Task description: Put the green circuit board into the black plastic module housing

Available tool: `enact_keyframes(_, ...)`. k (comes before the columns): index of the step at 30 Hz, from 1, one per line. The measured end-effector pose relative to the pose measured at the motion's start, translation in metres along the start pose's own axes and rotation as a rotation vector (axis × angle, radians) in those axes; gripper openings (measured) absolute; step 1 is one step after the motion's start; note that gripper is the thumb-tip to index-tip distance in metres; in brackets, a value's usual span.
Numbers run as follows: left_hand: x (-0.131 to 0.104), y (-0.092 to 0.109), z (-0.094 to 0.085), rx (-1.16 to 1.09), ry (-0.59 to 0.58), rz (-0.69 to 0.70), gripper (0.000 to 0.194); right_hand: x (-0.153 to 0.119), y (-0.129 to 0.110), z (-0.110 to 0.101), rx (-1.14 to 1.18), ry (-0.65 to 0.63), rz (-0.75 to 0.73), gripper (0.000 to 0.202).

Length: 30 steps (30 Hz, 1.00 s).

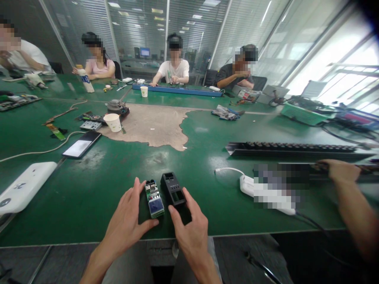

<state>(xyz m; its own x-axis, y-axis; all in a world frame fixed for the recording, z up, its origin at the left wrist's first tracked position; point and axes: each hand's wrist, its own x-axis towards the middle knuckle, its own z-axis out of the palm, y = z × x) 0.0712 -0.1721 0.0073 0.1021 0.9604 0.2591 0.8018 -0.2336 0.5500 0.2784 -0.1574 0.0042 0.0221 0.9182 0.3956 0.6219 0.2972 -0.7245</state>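
Observation:
A small circuit board with a little screen [154, 200] lies on the green table before me. My left hand [127, 215] is beside it, fingers stretched and apart; the fingertips are at its left edge and the thumb is just below its lower end. To its right is a black plastic housing [172, 188] with rectangular openings, slightly tilted. My right hand [192, 225] has thumb and fingers around the lower end of this housing. The board and the housing are apart, with a narrow strip of table between them.
A phone [82, 145], a white power bank [28, 187] and a paper cup [113, 122] are on the left. At right are a white power strip [266, 195], a long black rail [296, 149] and another person's arm [352, 197]. Several people sit across the table.

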Motion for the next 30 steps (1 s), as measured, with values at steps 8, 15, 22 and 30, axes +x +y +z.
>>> enact_keyframes(8,-0.003,-0.001,-0.001,0.001,-0.005,-0.011,0.121,0.004,-0.032,-0.004,0.165,-0.018,0.048,0.055)
enact_keyframes(15,-0.007,-0.002,-0.002,-0.024,0.030,0.006,0.118,0.002,-0.046,0.012,0.072,-0.014,-0.047,0.055)
enact_keyframes(22,-0.008,-0.004,-0.001,-0.034,0.040,0.020,0.112,0.000,-0.053,0.018,-0.017,-0.048,-0.158,0.053)
enact_keyframes(30,-0.007,-0.002,-0.001,-0.026,0.030,0.011,0.114,-0.011,-0.050,0.020,-0.035,-0.079,-0.215,0.055)
